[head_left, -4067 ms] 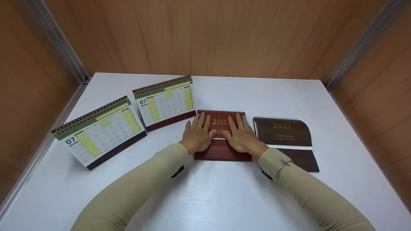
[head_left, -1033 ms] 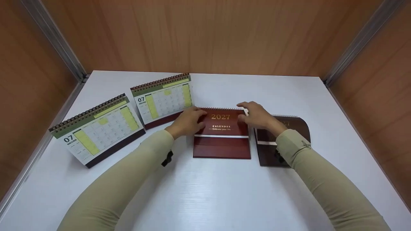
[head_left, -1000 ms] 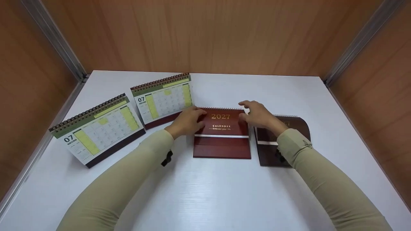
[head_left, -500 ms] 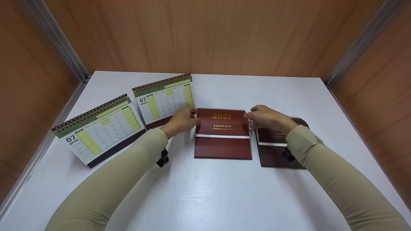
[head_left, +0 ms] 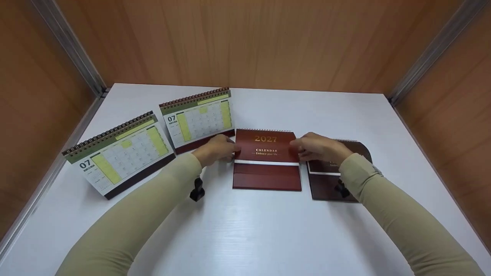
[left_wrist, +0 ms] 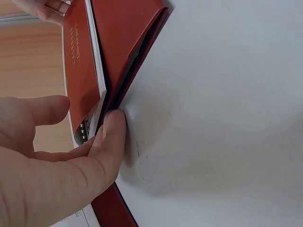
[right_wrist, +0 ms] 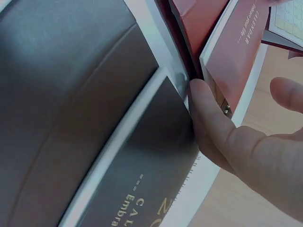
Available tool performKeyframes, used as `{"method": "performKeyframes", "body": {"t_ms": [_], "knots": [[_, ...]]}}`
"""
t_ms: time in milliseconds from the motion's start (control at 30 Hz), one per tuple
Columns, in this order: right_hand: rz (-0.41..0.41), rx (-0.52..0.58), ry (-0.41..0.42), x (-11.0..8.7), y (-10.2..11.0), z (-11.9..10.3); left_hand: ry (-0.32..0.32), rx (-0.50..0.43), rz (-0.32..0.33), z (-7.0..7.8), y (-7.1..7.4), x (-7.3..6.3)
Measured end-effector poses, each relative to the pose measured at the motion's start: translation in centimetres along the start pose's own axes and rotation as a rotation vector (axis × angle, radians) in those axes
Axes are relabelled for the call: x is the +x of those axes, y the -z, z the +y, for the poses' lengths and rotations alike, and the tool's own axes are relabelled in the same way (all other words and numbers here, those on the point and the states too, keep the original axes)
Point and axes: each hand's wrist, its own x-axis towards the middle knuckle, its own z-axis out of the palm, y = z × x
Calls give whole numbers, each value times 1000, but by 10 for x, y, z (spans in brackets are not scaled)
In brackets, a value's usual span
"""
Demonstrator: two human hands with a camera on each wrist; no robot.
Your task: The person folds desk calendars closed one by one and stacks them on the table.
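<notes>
White table (head_left: 245, 230). Dark-base calendar (head_left: 121, 157) stands on the left, page 07 up; maroon-base calendar (head_left: 199, 120) stands just behind and right of it, also 07, both with yellow columns. Brown calendar (head_left: 322, 188) lies at right, partly hidden. Wood back panel (head_left: 253, 46), wood side panels (head_left: 30, 76) left and right, metal posts (head_left: 71, 48) in the corners.

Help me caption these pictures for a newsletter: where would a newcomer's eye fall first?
Probably the red 2027 desk calendar in the middle, with the left hand at its left edge and the right hand at its right. Next, to its left, stand the dark-based calendar and, farther back, the red-based calendar, both marked 07 and blocked with yellow. The dark brown calendar at right, partly behind the right arm, likely draws less notice.
</notes>
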Motion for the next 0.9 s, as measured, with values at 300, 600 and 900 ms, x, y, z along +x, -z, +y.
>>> {"method": "performKeyframes", "body": {"t_ms": [300,600,900], "knots": [[46,-62,12,10,-8,4,25,-34,18,0,-1,6],[168,-165,12,19,-19,2,38,-79,7,-3,2,11],[279,-319,52,23,-31,4,21,-90,-9,-5,1,15]]}}
